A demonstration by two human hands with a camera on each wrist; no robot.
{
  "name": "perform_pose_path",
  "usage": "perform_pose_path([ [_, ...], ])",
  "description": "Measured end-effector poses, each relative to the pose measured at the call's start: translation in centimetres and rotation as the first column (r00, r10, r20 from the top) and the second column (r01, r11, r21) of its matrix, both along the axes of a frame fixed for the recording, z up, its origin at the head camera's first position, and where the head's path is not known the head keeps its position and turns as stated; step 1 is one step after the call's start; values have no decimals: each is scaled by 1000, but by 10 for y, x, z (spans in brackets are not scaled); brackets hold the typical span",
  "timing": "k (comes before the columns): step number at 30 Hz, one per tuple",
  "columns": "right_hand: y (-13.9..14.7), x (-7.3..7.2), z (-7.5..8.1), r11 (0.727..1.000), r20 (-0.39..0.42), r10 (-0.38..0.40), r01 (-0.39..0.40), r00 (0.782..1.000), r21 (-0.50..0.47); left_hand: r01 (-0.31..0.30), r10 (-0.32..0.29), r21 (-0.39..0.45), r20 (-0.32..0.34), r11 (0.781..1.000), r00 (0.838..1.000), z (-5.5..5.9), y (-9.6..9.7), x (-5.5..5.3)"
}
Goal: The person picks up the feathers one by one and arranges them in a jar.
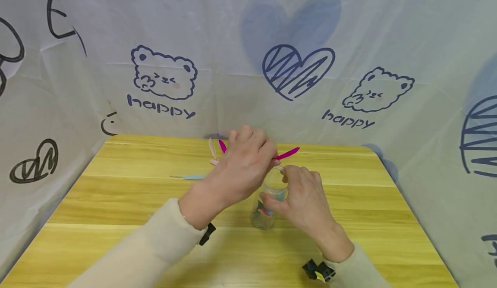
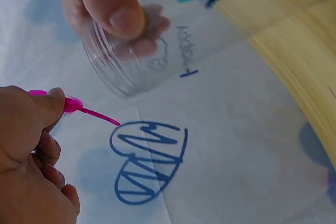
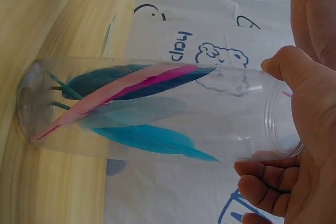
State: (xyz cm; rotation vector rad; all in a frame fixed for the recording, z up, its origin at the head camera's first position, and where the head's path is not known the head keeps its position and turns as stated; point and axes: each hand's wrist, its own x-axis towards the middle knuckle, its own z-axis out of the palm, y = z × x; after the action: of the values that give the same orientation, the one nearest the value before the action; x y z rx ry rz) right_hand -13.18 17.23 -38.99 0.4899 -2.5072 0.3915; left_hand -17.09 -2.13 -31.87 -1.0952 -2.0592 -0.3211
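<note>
Two hands: the left [image 1: 243,167], half-blocking loose feathers [image 1: 222,146], pinches a magenta feather [image 2: 73,105]; the right [image 1: 304,199] grips a clear jar [image 3: 231,129].

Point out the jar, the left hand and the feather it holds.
Jar [image 3: 231,119]: right wrist view, on its clear wall.
Left hand [image 1: 241,167]: head view, on its back.
Feather [image 2: 73,105]: left wrist view, on the downy tuft beside the quill.

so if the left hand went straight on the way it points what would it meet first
Holding the pink feather, the left hand would probably first meet the white sheet behind the table, near the scribbled heart. The jar seems just right of that line, but depth is unclear.
</note>
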Motion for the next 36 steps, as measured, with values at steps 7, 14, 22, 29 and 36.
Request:
perform_pose_path([
  [7,-2,-1,2,1000,8,11,-10,1000,-4,84,-88,29,216,996,972,0,8,2],
  [14,-2,-2,1,1000,-11,18,-18,1000,-5,56,-44,-38,269,998,962,-8,3,-2],
  [22,-1,-1,1,1000,0,14,-14,1000,-3,34,-8,-123,205,992,979,-15,-1,-4],
  [29,-1,0,2,1000,17,0,0,1000,-11,20,7,-146,181,989,983,-17,-2,-4],
  [36,0,0,0,1000,-13,5,-5,1000,-2,-5,44,-159,242,987,969,-14,-2,-2],
])
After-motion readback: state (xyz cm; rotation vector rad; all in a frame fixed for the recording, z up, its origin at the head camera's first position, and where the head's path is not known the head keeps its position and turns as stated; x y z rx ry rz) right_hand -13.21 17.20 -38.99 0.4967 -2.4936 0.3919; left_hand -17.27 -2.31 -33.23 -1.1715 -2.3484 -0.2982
